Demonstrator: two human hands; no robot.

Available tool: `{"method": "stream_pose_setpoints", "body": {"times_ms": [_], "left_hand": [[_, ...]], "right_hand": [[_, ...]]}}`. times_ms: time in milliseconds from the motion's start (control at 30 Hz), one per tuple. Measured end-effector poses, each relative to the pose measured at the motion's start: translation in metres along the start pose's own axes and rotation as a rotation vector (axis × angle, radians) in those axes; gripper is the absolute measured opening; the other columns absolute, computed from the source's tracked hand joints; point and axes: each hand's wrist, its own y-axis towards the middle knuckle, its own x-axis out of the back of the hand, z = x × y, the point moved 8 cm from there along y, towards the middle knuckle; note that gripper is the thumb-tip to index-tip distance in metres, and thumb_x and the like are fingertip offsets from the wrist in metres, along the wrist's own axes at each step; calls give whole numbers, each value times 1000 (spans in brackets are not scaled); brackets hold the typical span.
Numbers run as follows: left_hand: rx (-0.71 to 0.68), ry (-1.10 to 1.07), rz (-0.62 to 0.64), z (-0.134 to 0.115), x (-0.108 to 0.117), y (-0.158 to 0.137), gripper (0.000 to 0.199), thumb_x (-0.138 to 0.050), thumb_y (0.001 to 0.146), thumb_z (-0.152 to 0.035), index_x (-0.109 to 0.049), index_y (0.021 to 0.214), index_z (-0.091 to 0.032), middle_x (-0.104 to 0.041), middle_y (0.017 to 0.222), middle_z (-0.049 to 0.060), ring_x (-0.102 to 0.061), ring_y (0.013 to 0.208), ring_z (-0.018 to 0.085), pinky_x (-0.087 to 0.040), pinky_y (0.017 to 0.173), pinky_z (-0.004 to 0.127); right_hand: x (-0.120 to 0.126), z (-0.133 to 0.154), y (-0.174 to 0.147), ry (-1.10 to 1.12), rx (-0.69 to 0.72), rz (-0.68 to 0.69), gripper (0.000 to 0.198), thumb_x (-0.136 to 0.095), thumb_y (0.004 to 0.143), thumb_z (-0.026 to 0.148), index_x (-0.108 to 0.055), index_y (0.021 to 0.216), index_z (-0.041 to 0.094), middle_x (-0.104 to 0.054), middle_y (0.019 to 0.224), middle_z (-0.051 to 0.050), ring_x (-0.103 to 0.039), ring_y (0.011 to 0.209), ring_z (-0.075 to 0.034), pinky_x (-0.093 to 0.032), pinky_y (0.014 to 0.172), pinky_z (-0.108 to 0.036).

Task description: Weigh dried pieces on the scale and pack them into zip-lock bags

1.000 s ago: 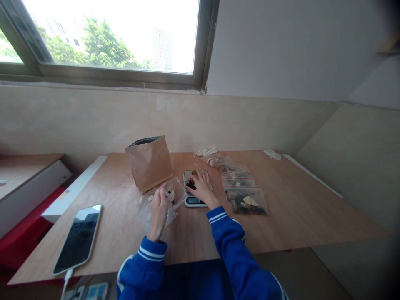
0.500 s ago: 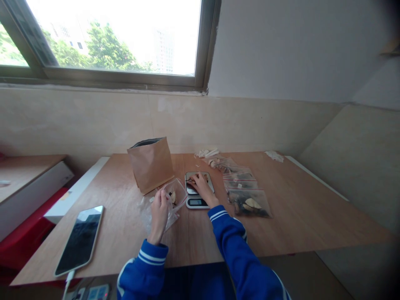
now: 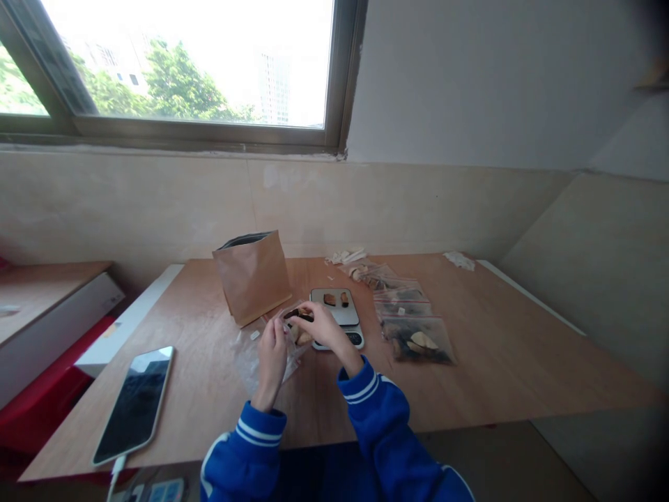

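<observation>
My left hand (image 3: 272, 354) pinches the rim of a clear plastic bag (image 3: 300, 336) that has pale dried slices inside. At the bag's mouth, my right hand (image 3: 325, 328) grips dark dried pieces (image 3: 300, 316) between thumb and fingers. Just behind is a small kitchen scale (image 3: 339, 317), its display partly covered by my right hand. Two brown dried pieces, one on the left (image 3: 329, 300) and one on the right (image 3: 344, 300), lie on its plate. More crumpled clear plastic (image 3: 245, 359) spreads under and beside my left hand.
A brown paper pouch (image 3: 251, 279) stands open behind the left hand. Right of the scale, several zip bags of dried pieces (image 3: 418, 341) overlap in a row. A charging phone (image 3: 134, 404) lies at the left front. White crumpled material (image 3: 458, 261) is at the back right.
My right hand has moved left and nearer from the scale plate to the bag's mouth, carrying dark pieces. Two brown pieces now show on the plate. My left hand still holds the bag.
</observation>
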Motion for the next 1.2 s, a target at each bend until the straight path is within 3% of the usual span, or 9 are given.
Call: {"method": "stream_pose_setpoints", "body": {"times_ms": [100,200,300,367,500,633,833,1100,1200], "left_hand": [[12,-31,-18,1,1,-1,38,-36,93,-44,-63,99,-18,-69,95,8,-64,92,21,-49,80,35],[55,-34,-59,5,4,-2,39,-35,92,-47,-62,92,-18,-69,88,8,-65,86,22,-49,77,35],[73,-17,-48,7,3,-2,40,-34,92,-49,-60,88,-19,-67,84,7,-63,83,22,-48,75,35],[75,8,-36,7,2,-2,39,-33,92,-49,-59,85,-19,-66,81,6,-62,80,21,-47,73,34],[66,63,-55,6,3,-5,38,-34,91,-48,-57,79,-20,-62,73,3,-59,72,20,-45,66,31],[61,59,-50,4,2,-7,37,-35,91,-47,-55,77,-20,-60,69,2,-58,67,19,-44,62,30],[74,39,-77,3,5,-5,38,-35,90,-50,-54,76,-20,-60,68,2,-59,66,19,-45,60,30],[89,11,-85,2,9,-6,36,-36,91,-48,-52,74,-21,-58,67,2,-58,64,18,-44,60,30],[91,1,-81,3,9,-7,37,-35,92,-48,-54,77,-21,-59,68,2,-58,66,19,-45,63,30]], "right_hand": [[2,-1,-1,-197,-7,-124,14,-71,77,17,-67,90,15,-68,91,-8,-62,93,-22,-47,84,-34],[-4,8,-4,-258,49,-84,13,-69,81,20,-66,93,16,-66,92,-8,-61,95,-22,-46,86,-34],[2,19,-7,-215,156,-100,18,-54,93,32,-66,99,19,-66,97,-7,-61,96,-19,-46,86,-31],[18,15,-5,-235,187,-234,31,-38,100,35,-65,99,20,-66,98,-7,-60,97,-19,-45,88,-31],[59,-29,0,-538,11,-585,34,-38,98,34,-65,107,16,-62,112,-15,-54,110,-26,-38,98,-42],[76,-81,6,-697,-149,-626,36,-54,90,33,-61,122,19,-51,133,-19,-47,120,-33,-34,100,-50],[88,-116,9,-531,-69,-523,25,-51,86,22,-69,102,16,-63,108,-15,-56,102,-27,-41,94,-42],[121,-122,-2,-413,-108,-597,20,-51,81,18,-69,90,16,-69,95,-10,-61,95,-24,-44,91,-40],[126,-118,-7,-166,-145,-631,14,-57,76,22,-68,83,16,-69,93,-9,-62,92,-24,-45,90,-41]]}}
